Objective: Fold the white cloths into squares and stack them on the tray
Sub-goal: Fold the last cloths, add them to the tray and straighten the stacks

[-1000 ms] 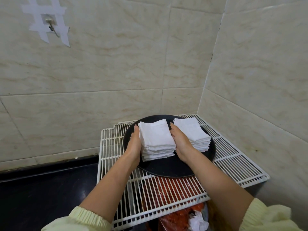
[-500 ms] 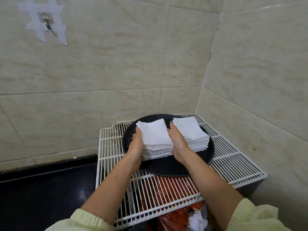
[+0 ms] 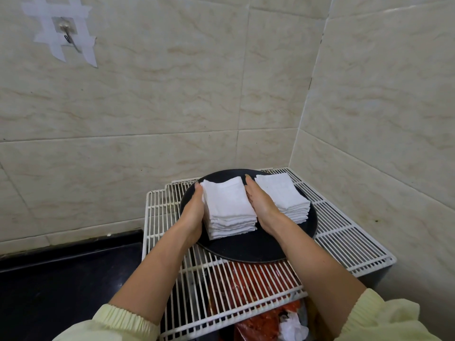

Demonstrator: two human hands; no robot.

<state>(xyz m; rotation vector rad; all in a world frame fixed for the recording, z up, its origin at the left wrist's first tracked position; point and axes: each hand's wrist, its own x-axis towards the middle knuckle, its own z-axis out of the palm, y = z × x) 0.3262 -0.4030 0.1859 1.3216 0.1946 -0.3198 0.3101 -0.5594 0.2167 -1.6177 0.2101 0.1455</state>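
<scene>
Glossy marbled beige wall tiles [image 3: 172, 107] behind. Flat white wire rack [image 3: 344, 242] carries round matte black tray [image 3: 246, 249]. Two stacks of soft white folded cloths sit on tray, layered edges facing you, long sides running away from you, angled slightly left. Right stack [image 3: 280, 193] sits just beside left stack [image 3: 227, 203]. Your left hand [image 3: 193, 212] and right hand [image 3: 261, 205] lie flat, fingers straight, pressing opposite sides of left stack.

- Soft, even light fills the corner; the beige wall tiles [image 3: 172, 99] read bright with a faint sheen.
- The white cloth stacks [image 3: 227, 200] are near blown out on top.
- The black tray [image 3: 246, 249] and dark worktop [image 3: 61, 279] lose detail.
- Tile joints bow toward the frame edges; the sleeves [image 3: 118, 323] look soft.
</scene>
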